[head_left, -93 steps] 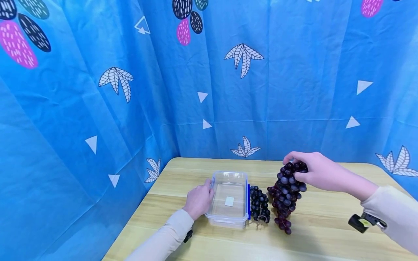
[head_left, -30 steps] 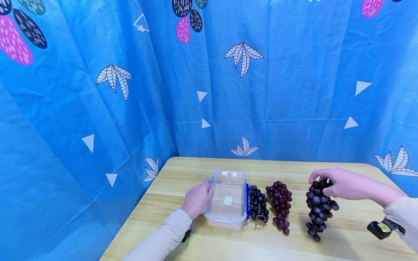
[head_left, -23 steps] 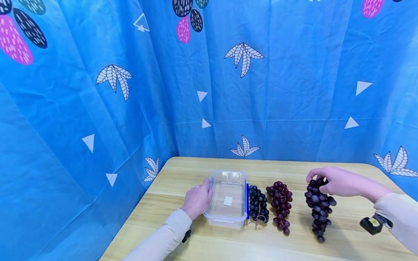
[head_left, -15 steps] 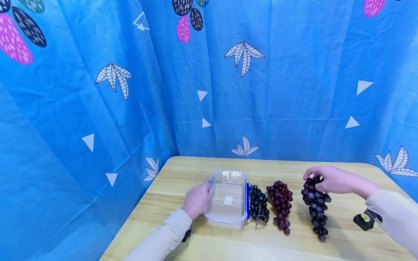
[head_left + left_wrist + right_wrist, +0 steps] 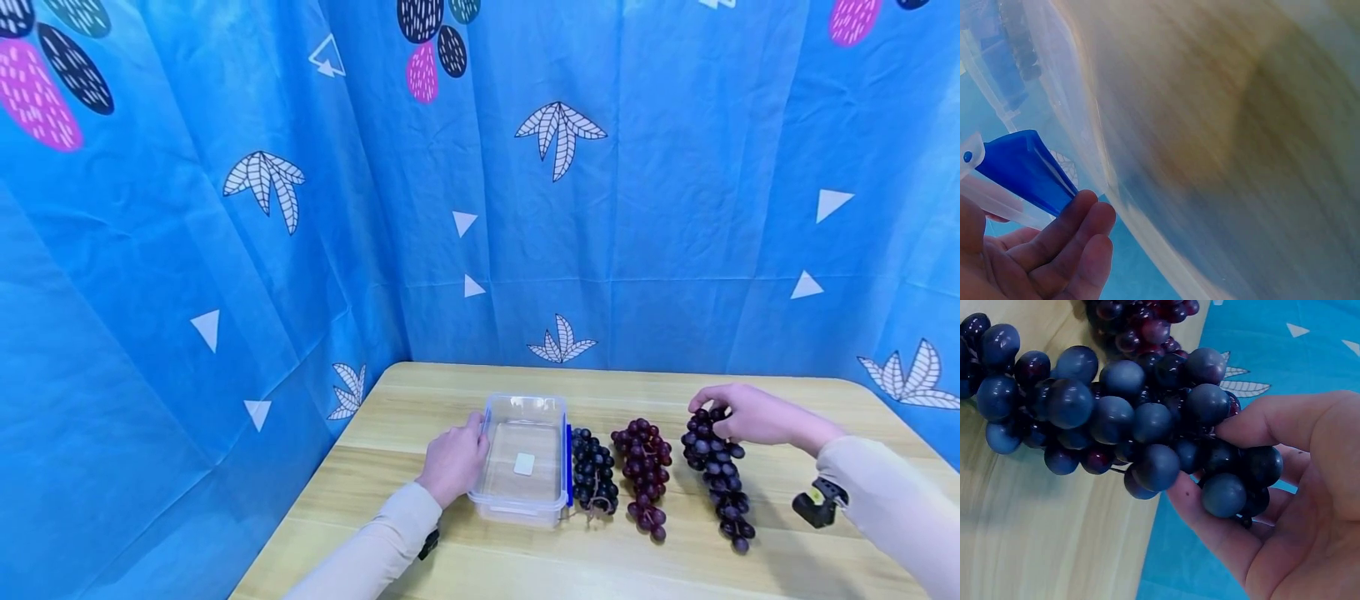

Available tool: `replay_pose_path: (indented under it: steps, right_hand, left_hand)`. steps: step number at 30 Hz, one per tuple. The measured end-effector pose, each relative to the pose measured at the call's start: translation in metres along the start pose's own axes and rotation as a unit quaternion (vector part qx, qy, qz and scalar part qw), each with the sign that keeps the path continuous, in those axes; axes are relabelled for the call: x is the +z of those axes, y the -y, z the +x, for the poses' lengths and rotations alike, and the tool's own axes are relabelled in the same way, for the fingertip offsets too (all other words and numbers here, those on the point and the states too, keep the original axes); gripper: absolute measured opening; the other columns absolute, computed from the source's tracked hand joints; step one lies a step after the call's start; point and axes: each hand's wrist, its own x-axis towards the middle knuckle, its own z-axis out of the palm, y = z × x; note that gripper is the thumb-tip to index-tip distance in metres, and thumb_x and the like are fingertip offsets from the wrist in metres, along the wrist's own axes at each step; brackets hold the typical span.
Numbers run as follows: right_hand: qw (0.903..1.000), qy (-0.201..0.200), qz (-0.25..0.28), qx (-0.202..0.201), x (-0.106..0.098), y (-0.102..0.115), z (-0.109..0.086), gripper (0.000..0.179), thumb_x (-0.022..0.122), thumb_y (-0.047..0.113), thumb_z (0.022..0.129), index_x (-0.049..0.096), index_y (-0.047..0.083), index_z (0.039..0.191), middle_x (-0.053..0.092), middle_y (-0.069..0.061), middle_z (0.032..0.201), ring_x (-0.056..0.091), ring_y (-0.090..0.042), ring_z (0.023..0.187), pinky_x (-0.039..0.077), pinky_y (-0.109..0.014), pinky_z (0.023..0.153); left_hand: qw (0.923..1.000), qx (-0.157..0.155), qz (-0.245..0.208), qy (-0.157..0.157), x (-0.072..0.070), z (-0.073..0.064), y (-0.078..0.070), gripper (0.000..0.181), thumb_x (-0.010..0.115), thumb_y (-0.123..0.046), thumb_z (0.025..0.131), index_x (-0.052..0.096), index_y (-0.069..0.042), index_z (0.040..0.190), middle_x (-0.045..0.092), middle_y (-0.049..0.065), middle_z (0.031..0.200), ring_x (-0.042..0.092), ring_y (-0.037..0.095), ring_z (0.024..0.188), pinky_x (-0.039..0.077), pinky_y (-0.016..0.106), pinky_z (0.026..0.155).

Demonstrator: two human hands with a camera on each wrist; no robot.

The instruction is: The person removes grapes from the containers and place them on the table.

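My left hand (image 5: 455, 460) holds the left side of a clear plastic food container (image 5: 522, 493). In the left wrist view its fingers curl by an opened-out blue latch (image 5: 1029, 169). My right hand (image 5: 753, 414) pinches the upper end of a dark purple bunch of grapes (image 5: 718, 477), whose lower end slants toward the front of the table. The right wrist view has the thumb and fingers around the top grapes (image 5: 1157, 465). Left of it lies a red bunch of grapes (image 5: 642, 479). A black bunch of grapes (image 5: 592, 471) lies against the container's right side.
The wooden table (image 5: 555, 567) carries everything. A blue latch (image 5: 569, 465) hangs on the container's right side, and a pale square label (image 5: 524, 464) shows at its bottom. Behind and to the left hangs a patterned blue cloth (image 5: 675, 208).
My right hand carried the purple grapes rightward off the red bunch, then eased back left, and the bunch now slants more. My left hand stays on the container.
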Motion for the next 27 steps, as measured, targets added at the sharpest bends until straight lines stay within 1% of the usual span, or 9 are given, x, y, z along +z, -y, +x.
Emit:
replay_pose_path:
  steps: [3,6,9,12,15,18,24,27]
  right_hand:
    - [1.0000,-0.007,0.005,0.003,0.004,-0.005,0.003,0.042,0.069,0.001,0.077,0.065,0.004,0.119,0.067,-0.018,0.117,0.061,-0.018,0.089,0.049,-0.033,0.072]
    - [0.9998,-0.010,0.015,0.009,0.006,-0.009,0.005,0.042,0.068,0.000,0.078,0.064,0.001,0.120,0.067,-0.021,0.117,0.064,-0.020,0.092,0.050,-0.033,0.071]
    - [0.9992,-0.011,0.031,0.023,0.009,-0.012,0.008,0.042,0.066,-0.001,0.080,0.062,0.000,0.122,0.066,-0.023,0.117,0.063,-0.019,0.088,0.048,-0.032,0.066]
    - [0.9989,-0.016,0.035,0.026,0.012,-0.016,0.012,0.042,0.066,-0.002,0.080,0.062,-0.001,0.122,0.066,-0.023,0.116,0.062,-0.019,0.088,0.048,-0.032,0.065]
    - [0.9988,-0.020,0.035,0.027,0.016,-0.020,0.015,0.042,0.066,-0.002,0.080,0.063,-0.001,0.121,0.066,-0.023,0.114,0.063,-0.020,0.089,0.048,-0.033,0.066]
    - [0.9983,-0.022,0.041,0.036,0.018,-0.022,0.018,0.042,0.066,-0.002,0.080,0.063,-0.002,0.122,0.067,-0.023,0.114,0.063,-0.020,0.089,0.048,-0.034,0.067]
    - [0.9976,-0.033,0.036,0.049,0.024,-0.027,0.023,0.041,0.065,0.000,0.083,0.062,-0.003,0.124,0.067,-0.023,0.113,0.062,-0.018,0.085,0.047,-0.035,0.067]
    - [0.9974,-0.037,0.034,0.051,0.026,-0.030,0.025,0.040,0.064,0.001,0.084,0.062,-0.004,0.124,0.068,-0.024,0.112,0.063,-0.020,0.087,0.048,-0.035,0.068]
  left_hand:
    - [1.0000,0.001,-0.001,0.001,0.001,-0.001,0.000,0.031,0.052,-0.024,0.104,0.056,-0.006,0.129,0.051,-0.001,0.060,0.045,0.012,0.044,0.036,0.029,0.039]
    - [1.0000,0.004,0.001,-0.002,0.001,-0.001,0.000,0.031,0.052,-0.023,0.104,0.057,-0.005,0.129,0.050,-0.002,0.060,0.044,0.011,0.044,0.035,0.029,0.039]
    - [0.9999,0.008,0.005,-0.006,0.001,0.000,0.000,0.031,0.052,-0.023,0.103,0.057,-0.005,0.128,0.050,-0.002,0.059,0.044,0.011,0.044,0.035,0.029,0.039]
    - [0.9999,0.009,0.006,-0.006,0.000,0.000,-0.001,0.031,0.052,-0.024,0.103,0.057,-0.005,0.128,0.050,-0.002,0.059,0.044,0.011,0.044,0.035,0.029,0.040]
    - [1.0000,0.009,0.002,-0.001,-0.001,-0.001,-0.001,0.031,0.051,-0.025,0.104,0.056,-0.006,0.128,0.049,-0.003,0.059,0.044,0.011,0.044,0.035,0.029,0.039]
    - [1.0000,0.007,-0.002,0.003,-0.001,-0.001,0.000,0.032,0.050,-0.026,0.104,0.056,-0.006,0.129,0.048,-0.003,0.058,0.043,0.011,0.043,0.035,0.029,0.039]
    - [1.0000,0.006,0.008,-0.001,0.000,0.000,0.000,0.031,0.050,-0.025,0.104,0.056,-0.007,0.128,0.050,-0.002,0.059,0.044,0.011,0.045,0.035,0.029,0.040]
    - [1.0000,0.004,0.007,0.001,-0.001,0.001,0.000,0.031,0.050,-0.026,0.104,0.056,-0.007,0.128,0.051,-0.001,0.060,0.045,0.012,0.045,0.036,0.029,0.040]
